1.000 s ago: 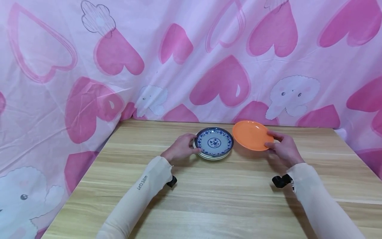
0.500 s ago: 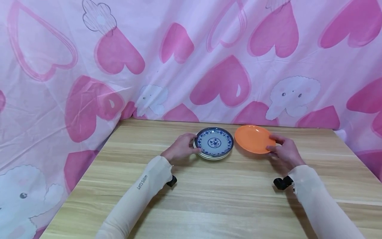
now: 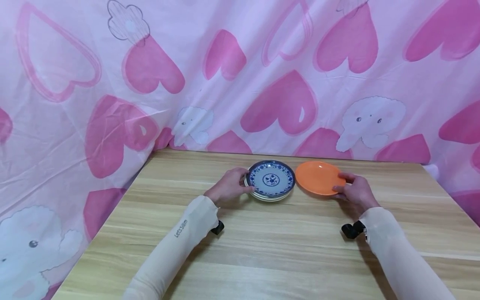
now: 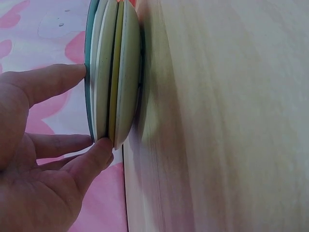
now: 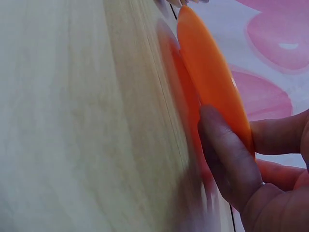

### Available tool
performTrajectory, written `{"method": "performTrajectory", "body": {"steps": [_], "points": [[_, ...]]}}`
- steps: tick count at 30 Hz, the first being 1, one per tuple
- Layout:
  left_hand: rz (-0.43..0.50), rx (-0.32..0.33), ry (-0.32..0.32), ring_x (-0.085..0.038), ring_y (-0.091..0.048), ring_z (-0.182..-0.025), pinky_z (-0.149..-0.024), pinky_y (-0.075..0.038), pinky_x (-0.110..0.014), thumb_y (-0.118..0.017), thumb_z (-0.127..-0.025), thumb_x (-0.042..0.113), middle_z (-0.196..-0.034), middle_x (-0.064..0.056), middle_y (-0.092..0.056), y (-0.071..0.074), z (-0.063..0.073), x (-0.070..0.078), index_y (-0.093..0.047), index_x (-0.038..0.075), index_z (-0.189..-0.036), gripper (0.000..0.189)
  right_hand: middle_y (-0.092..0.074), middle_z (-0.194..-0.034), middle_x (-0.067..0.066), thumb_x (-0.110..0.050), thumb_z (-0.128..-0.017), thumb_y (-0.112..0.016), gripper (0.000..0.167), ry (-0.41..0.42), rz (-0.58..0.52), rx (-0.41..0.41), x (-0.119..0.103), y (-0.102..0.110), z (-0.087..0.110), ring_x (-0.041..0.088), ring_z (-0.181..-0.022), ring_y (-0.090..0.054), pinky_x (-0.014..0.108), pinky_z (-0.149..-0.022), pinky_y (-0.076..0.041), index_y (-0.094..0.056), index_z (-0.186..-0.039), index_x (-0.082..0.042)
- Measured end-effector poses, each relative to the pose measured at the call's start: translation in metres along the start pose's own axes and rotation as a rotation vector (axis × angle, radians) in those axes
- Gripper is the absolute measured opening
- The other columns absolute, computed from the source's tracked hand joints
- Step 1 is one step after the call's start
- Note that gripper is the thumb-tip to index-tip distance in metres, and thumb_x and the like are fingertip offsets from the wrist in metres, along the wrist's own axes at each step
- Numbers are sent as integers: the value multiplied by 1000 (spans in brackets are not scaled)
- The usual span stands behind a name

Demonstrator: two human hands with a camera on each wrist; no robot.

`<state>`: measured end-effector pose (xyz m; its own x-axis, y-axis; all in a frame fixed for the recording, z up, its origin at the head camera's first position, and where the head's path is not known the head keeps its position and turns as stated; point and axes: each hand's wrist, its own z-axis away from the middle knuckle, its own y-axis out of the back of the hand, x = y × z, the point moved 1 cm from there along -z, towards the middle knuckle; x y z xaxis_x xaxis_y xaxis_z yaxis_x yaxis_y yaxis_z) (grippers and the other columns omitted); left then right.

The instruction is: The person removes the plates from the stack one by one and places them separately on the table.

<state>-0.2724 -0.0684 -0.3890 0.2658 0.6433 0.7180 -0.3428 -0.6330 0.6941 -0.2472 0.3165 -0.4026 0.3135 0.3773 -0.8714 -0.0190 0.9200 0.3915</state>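
In the head view a stack of several round plates (image 3: 271, 179) stands on the table near its back edge. The top one has a blue floral pattern and a dark blue rim. My left hand (image 3: 230, 185) holds the stack by its left side, thumb and fingers spread along the rims. The left wrist view shows the layered plate edges (image 4: 108, 72) against the fingertips. To the right, my right hand (image 3: 358, 189) pinches an orange plate (image 3: 318, 178) by its right rim. The plate lies level, close over the tabletop, its left edge right beside the stack.
The wooden table (image 3: 262, 250) reaches back to a pink curtain (image 3: 225, 104) with hearts and white animal figures. Black wrist mounts (image 3: 352, 230) stick out below both sleeves.
My right hand has brought the orange plate down and slightly nearer to me, from tilted to level. The left hand and the stack stay in place.
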Motion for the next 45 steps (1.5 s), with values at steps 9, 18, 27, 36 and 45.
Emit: {"method": "performTrajectory", "body": {"steps": [9, 18, 27, 36, 45], "points": [[-3, 8, 3, -27, -55, -128, -111, -48, -41, -76, -89, 25, -138, -14, -59, 0, 1, -1, -52, 2, -142, 62, -19, -161, 33, -3, -97, -61, 78, 0, 83, -47, -4, -1, -4, 4, -77, -68, 26, -76, -62, -14, -159, 1], [18, 17, 8, -28, -54, -130, -112, -47, -41, -75, -90, 25, -141, -15, -56, 0, 1, -2, -51, 0, -143, 63, -23, -160, 33, -8, -93, -69, 84, -4, 193, -59, -8, 2, -7, 10, -77, -69, 25, -75, -62, -16, -158, 2], [27, 11, 10, -28, -55, -129, -112, -46, -41, -75, -90, 25, -140, -14, -58, -1, 2, -2, -51, 2, -143, 62, -31, -155, 32, -14, -90, -73, 86, -6, 273, -42, -6, 4, -8, 12, -79, -69, 22, -75, -61, -22, -157, 2], [7, 12, 1, -28, -54, -129, -113, -46, -41, -75, -90, 26, -140, -14, -57, -1, 1, -1, -51, 2, -143, 63, -33, -154, 32, -16, -90, -74, 88, -27, 316, -41, -9, 5, -4, 16, -81, -67, 24, -77, -61, -20, -158, 1], [17, 10, 7, -28, -53, -132, -115, -43, -42, -75, -90, 26, -141, -13, -57, -2, 1, 0, -52, 3, -142, 61, -46, -140, 30, -22, -91, -72, 90, -37, 301, -35, -12, 7, 1, 21, -80, -65, 25, -73, -61, -17, -157, 4]]}}
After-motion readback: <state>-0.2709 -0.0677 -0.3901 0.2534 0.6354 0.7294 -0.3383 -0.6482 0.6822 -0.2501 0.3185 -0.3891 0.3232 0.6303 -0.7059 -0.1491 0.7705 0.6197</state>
